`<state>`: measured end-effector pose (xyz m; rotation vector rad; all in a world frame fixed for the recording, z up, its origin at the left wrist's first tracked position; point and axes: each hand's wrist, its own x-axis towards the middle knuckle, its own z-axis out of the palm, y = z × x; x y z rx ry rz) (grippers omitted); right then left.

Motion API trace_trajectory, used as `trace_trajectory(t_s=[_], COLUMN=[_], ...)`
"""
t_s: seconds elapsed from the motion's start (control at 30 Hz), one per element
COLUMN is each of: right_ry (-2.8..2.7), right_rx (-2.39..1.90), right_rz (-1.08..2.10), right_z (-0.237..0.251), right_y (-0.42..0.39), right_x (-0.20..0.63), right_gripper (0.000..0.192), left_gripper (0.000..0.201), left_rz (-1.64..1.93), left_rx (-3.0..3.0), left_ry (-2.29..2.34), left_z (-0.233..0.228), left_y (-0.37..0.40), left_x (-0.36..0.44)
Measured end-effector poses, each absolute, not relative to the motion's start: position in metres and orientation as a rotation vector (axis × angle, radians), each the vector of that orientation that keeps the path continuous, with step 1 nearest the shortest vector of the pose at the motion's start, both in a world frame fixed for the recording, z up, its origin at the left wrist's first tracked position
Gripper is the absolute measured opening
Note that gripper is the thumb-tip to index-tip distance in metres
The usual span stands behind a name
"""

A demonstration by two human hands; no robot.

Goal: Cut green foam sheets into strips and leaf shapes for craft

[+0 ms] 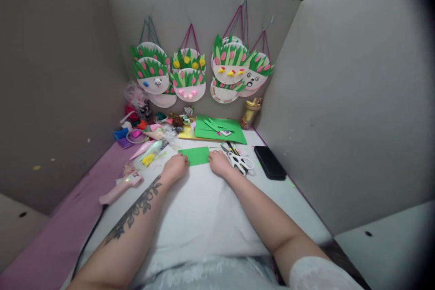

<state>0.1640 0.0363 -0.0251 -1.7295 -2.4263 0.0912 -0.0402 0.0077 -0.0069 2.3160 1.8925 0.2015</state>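
Observation:
A small green paper rectangle [194, 157] is stretched between my two hands over the white tabletop. My left hand [176, 167] grips its left edge with curled fingers. At the opposite edge, my right hand [219, 163] has its fingers closed on the paper. White-handled scissors [240, 161] lie just right of my right hand, with a dark, slim tool partly under them. Farther back, a larger green sheet [220, 130] bears several cut green strips [215, 125].
A pink glue gun [123, 187] rests at the left, its cord trailing forward. Bagged craft bits [149, 136] crowd the back left. A black phone [270, 163] and a tumbler [249, 114] sit at the right. Decorated paper-plate pockets [189, 86] hang on the grey partition [204, 4].

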Motion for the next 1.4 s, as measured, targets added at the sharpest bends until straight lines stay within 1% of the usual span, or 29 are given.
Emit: trace_trajectory(t_s=[0.27, 0.37, 0.47, 0.57, 0.7, 0.9, 1.03, 1.17, 1.3, 1.4], right_ry=[-2.436, -2.382, -2.323, -2.279, -2.229, -1.949, -1.751, -1.712, -1.724, -1.744], right_rx=[-1.824, -1.848, -1.886, -1.9, -1.801, -1.503, -1.371, -1.325, -1.327, -1.336], right_rz=[0.08, 0.078, 0.106, 0.169, 0.235, 0.38, 0.402, 0.41, 0.421, 0.373], right_z=[-0.021, -0.021, -0.022, -0.023, -0.028, -0.043, -0.05, -0.054, -0.054, -0.047], right_y=[0.034, 0.033, 0.034, 0.036, 0.039, 0.049, 0.055, 0.056, 0.055, 0.051], right_x=[0.161, 0.162, 0.163, 0.166, 0.17, 0.182, 0.188, 0.187, 0.185, 0.191], right_gripper=[0.026, 0.025, 0.023, 0.02, 0.017, 0.025, 0.025, 0.025, 0.027, 0.029], left_gripper=[0.027, 0.025, 0.033, 0.038, 0.036, 0.038, 0.042, 0.046, 0.043, 0.049], left_rz=[0.2, 0.261, 0.363, 0.323, 0.243, 0.078, -0.109, -0.284, -0.231, -0.074], left_rx=[2.316, 2.321, 2.434, 2.573, 2.599, 2.571, 2.567, 2.621, 2.673, 2.654], left_ry=[1.916, 1.895, 1.711, 1.51, 1.465, 1.466, 1.467, 1.464, 1.472, 1.438], left_z=[-0.011, -0.013, -0.015, -0.014, -0.01, -0.005, 0.006, 0.019, 0.017, 0.01], left_y=[0.009, 0.011, 0.011, 0.01, 0.006, 0.01, 0.018, 0.021, 0.022, 0.024], left_x=[-0.04, -0.043, -0.045, -0.042, -0.033, -0.024, -0.013, 0.006, 0.02, 0.012])
